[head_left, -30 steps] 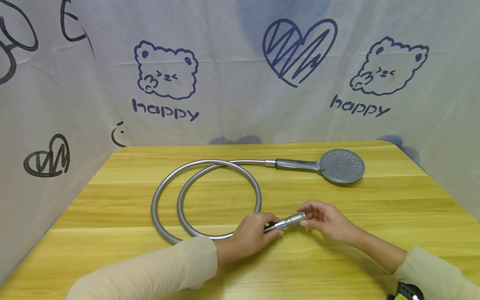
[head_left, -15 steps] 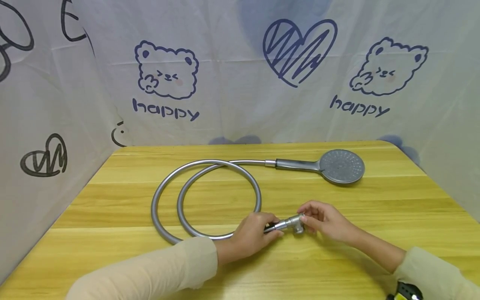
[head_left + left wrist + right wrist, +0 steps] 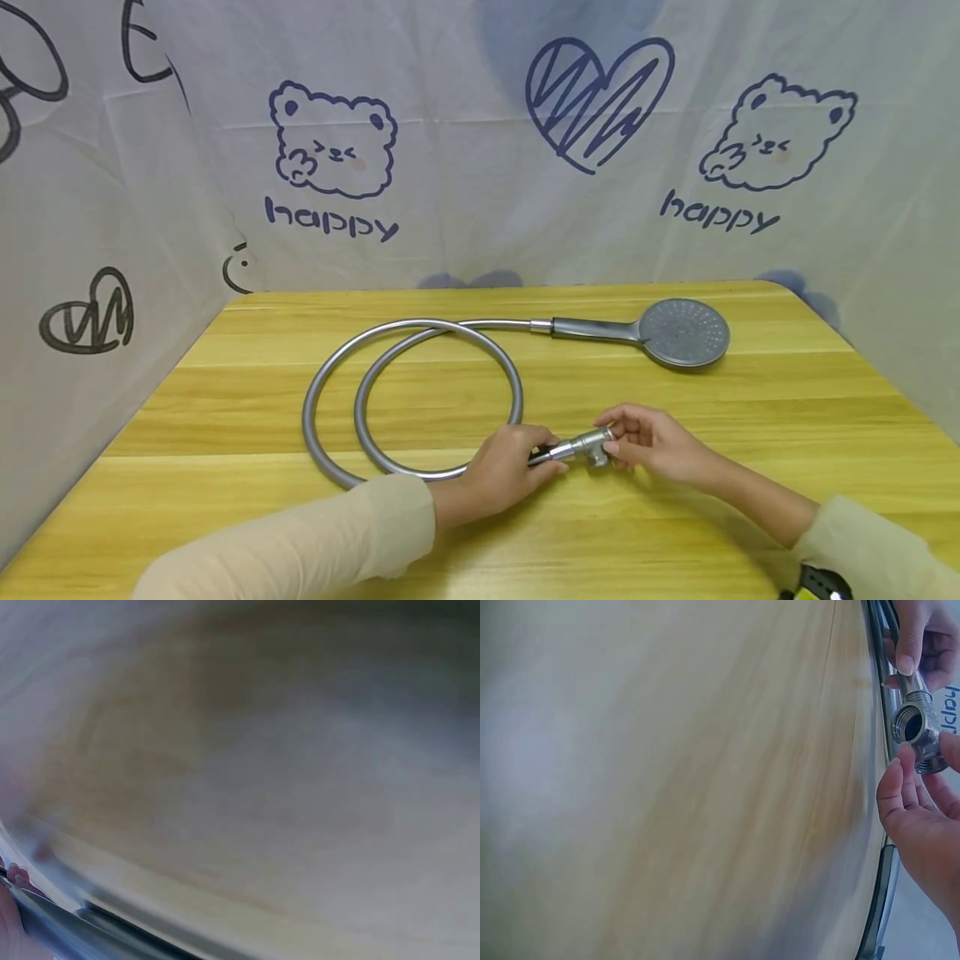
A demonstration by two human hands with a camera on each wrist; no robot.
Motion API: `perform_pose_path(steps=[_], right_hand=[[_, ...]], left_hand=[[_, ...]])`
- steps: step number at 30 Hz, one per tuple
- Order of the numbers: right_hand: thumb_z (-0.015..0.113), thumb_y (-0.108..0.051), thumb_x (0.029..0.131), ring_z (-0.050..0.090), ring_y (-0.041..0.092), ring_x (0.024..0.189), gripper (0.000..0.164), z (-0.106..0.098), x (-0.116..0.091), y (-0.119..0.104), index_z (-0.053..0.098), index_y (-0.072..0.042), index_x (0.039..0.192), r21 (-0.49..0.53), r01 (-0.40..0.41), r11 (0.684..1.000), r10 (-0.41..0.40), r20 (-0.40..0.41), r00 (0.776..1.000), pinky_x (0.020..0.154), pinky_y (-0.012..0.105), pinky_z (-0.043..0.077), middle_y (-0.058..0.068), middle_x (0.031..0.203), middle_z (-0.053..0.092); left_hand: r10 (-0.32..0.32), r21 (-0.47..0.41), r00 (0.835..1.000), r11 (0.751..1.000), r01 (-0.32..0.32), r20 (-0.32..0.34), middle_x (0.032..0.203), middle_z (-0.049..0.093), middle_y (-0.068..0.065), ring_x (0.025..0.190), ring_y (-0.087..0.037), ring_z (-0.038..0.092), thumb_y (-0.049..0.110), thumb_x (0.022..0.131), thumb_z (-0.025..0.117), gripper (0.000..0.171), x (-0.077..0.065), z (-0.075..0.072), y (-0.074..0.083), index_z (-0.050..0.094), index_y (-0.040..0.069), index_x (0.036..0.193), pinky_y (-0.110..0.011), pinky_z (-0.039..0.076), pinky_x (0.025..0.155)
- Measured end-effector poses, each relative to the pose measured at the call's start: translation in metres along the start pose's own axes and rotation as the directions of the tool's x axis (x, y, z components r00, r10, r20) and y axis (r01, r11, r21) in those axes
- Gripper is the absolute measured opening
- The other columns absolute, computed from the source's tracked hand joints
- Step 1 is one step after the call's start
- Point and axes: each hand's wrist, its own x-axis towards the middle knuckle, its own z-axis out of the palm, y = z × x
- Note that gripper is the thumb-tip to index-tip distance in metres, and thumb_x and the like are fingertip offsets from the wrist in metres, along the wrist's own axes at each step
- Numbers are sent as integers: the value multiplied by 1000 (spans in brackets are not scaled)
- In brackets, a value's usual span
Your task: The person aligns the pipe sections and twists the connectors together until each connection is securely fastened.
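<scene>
Around the near end of a grey shower hose (image 3: 309,408), just behind its chrome connector (image 3: 562,450), my left hand (image 3: 498,471) holds on with curled fingers. A metal tee fitting (image 3: 597,438) sits at the tip of that connector, its side branch pointing down toward the near side. My right hand (image 3: 663,446) pinches the fitting's free end between thumb and fingers. In the right wrist view the tee fitting (image 3: 922,731) shows a threaded round opening. The left wrist view is mostly blurred; only fingertips (image 3: 19,875) and a metallic strip appear at lower left.
Behind the hands, the hose lies in overlapping loops on the yellow wooden table (image 3: 247,392). Its far end joins a grey shower head (image 3: 686,332) lying at the back right. A white cloth (image 3: 465,150) with drawings hangs behind the table.
The tee fitting has turned under my right hand, so its side branch, out of sight a second ago, now shows below. My right fingers have shifted slightly; the left hand stays put.
</scene>
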Motion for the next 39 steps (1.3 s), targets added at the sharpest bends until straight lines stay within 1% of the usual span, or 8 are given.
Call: perform_pose_path(steps=[8, 12, 16, 26, 29, 32, 35, 39], right_hand=[[51, -4, 93, 56, 6, 65, 27, -2, -1, 1, 50, 16, 111, -29, -3, 1000, 3, 18, 1000, 56, 25, 51, 6, 83, 59], [50, -4, 94, 55, 5, 62, 25, -3, -1, 1, 51, 16, 109, -53, -3, 999, 4, 17, 1000, 54, 24, 51, 11, 79, 59], [48, -3, 94, 54, 4, 60, 23, -3, -1, 0, 52, 16, 106, -58, 8, 998, -7, 25, 1000, 52, 24, 49, 16, 75, 58], [46, -11, 97, 52, 6, 62, 25, 0, -1, -6, 59, 9, 102, -154, -64, 986, 57, -44, 997, 54, 24, 48, 7, 72, 57], [48, -11, 97, 52, 5, 63, 25, 2, -1, -8, 59, 11, 104, -149, -103, 983, 94, -66, 993, 56, 24, 49, 8, 75, 59], [49, -8, 95, 54, 4, 65, 26, 3, 0, -8, 56, 13, 108, -131, -115, 985, 105, -82, 991, 58, 24, 51, 12, 80, 61], [50, -5, 94, 55, 5, 65, 26, 4, 1, -6, 52, 15, 110, -101, -93, 991, 85, -86, 993, 58, 25, 52, 14, 83, 60], [50, -5, 94, 56, 7, 65, 25, 4, 0, -4, 50, 14, 110, -66, -55, 996, 50, -73, 996, 57, 26, 52, 12, 83, 59]], left_hand=[[-9, 2, 1000, 1000, 9, 9, 86, 71, -1, 70, -1, 57, 23, 82, 71, 19, 0, -1, 1, 69, 8, 94, -9, 44, 62], [-2, 5, 1000, 1000, 2, 7, 86, 71, -1, 70, -1, 57, 23, 82, 71, 19, 0, 0, 0, 69, 8, 94, -10, 45, 61], [-18, 4, 1000, 1000, 18, 19, 86, 70, -1, 70, 0, 56, 25, 82, 70, 20, 0, 0, 1, 69, 9, 94, -10, 44, 61], [-36, -4, 999, 999, 36, 25, 84, 70, 0, 67, 1, 52, 25, 82, 70, 19, 0, -2, 3, 69, 9, 93, -9, 42, 59], [-28, -3, 999, 1000, 28, 20, 85, 70, 0, 68, 0, 53, 24, 82, 70, 19, 0, -1, 2, 69, 9, 94, -10, 42, 59], [-24, 3, 1000, 1000, 24, 16, 85, 70, -1, 69, -1, 55, 24, 82, 70, 19, 0, -1, 1, 69, 9, 94, -11, 43, 59], [-32, 6, 999, 999, 32, 22, 85, 70, -1, 69, -1, 55, 24, 82, 70, 19, 0, 0, 0, 69, 9, 94, -11, 44, 60], [-37, 5, 999, 999, 37, 29, 85, 70, 0, 69, 1, 54, 25, 83, 70, 19, 0, 0, 0, 69, 10, 93, -10, 43, 60]])
